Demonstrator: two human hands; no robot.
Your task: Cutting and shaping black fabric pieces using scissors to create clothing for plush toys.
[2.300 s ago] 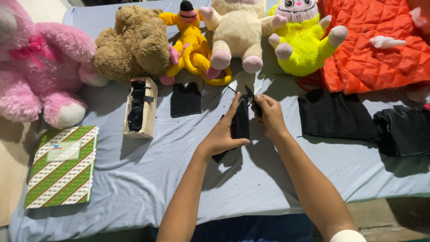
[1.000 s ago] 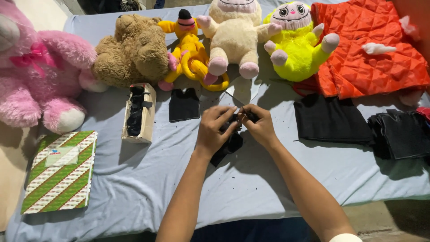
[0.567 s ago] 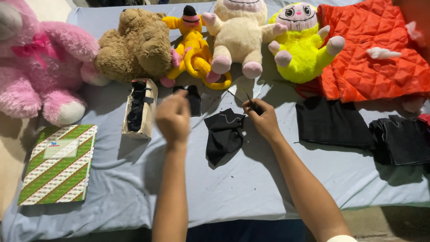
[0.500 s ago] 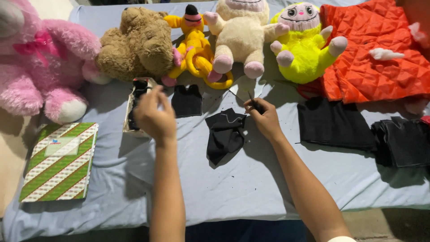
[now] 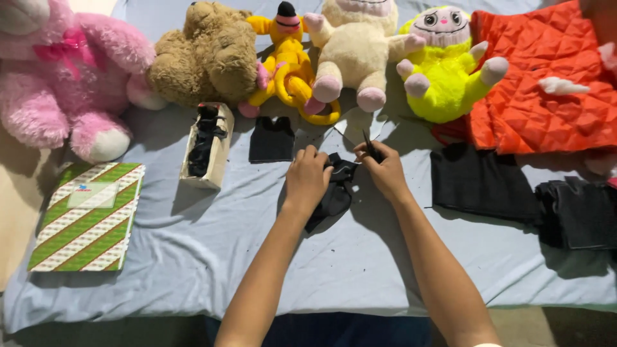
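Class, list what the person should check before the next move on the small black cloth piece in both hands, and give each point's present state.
1. Left hand on the black cloth piece: ok, its fingers rest on the upper edge.
2. Right hand holds a thin dark tool: ok, though what kind of tool cannot be told.
3. Cloth lies flat on the blue sheet: not ok, it is bunched.
4. Cloth in plain sight: not ok, the hands cover much of it.
5. Box of black pieces apart from the hands: ok.
6. Folded black fabric apart from the right hand: ok.
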